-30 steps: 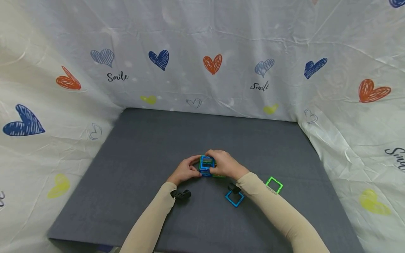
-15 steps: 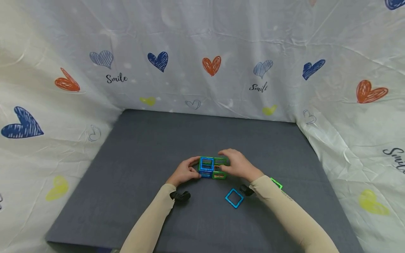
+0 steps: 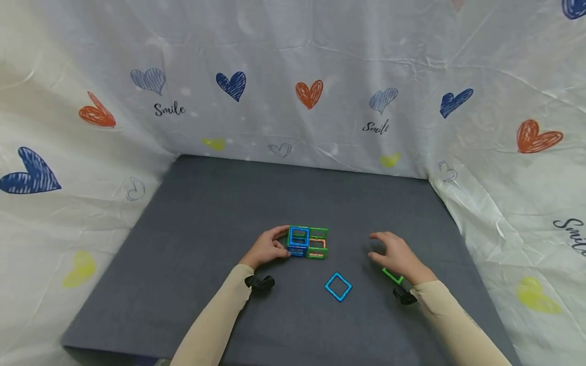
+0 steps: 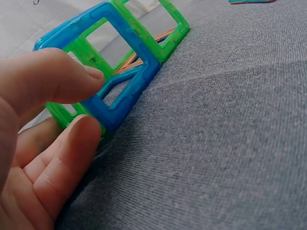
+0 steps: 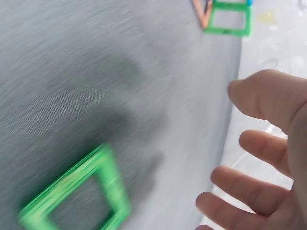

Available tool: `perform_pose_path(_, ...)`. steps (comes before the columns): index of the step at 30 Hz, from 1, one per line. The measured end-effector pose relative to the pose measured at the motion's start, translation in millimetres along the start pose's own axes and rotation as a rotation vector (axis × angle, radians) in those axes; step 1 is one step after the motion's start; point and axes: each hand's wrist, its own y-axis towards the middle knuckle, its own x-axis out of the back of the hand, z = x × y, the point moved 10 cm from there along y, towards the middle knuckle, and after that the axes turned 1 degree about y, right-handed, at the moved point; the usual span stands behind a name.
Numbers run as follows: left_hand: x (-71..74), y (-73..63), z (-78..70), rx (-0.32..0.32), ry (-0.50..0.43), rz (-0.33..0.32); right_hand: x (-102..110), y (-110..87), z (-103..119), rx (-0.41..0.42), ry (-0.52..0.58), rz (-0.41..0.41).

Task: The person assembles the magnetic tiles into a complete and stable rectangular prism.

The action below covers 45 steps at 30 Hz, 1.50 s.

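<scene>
Magnetic building tiles form a small open-sided structure, with a blue-fronted box at its left and green and orange tiles at its right. My left hand holds the box's left end; in the left wrist view its fingertips press on the blue tile and the green edge below. Well to the right, my right hand hovers with fingers spread, nothing between them. Beneath it lies a loose green square tile, partly hidden by the hand in the head view. A loose blue square tile rests between the hands, nearer the person.
The grey cloth-covered table carries the tiles. A white curtain printed with hearts and "Smile" stands along its back and sides. Dark camera straps sit on both wrists.
My right hand has let go of the structure and moved right, over the loose green tile. The left hand has stayed at the box's left end.
</scene>
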Motion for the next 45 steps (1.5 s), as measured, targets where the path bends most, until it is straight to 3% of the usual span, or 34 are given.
perform_pose_path(9, 1.9, 0.8, 1.2, 0.005, -0.003, -0.003, -10, -32.8, -29, -0.046, -0.082, 0.025)
perform_pose_path(17, 1.2, 0.5, 0.8, 0.009, 0.008, -0.011, -12, -47.6, -39, -0.06, -0.101, -0.022)
perform_pose_path(29, 0.8, 0.4, -0.6, 0.0, 0.002, -0.005, -13, -53.4, -44, -0.031, -0.097, -0.099)
perform_pose_path(45, 2.0, 0.9, -0.1, 0.004, -0.02, -0.004, -14, -46.9, -39, -0.002, -0.089, -0.132)
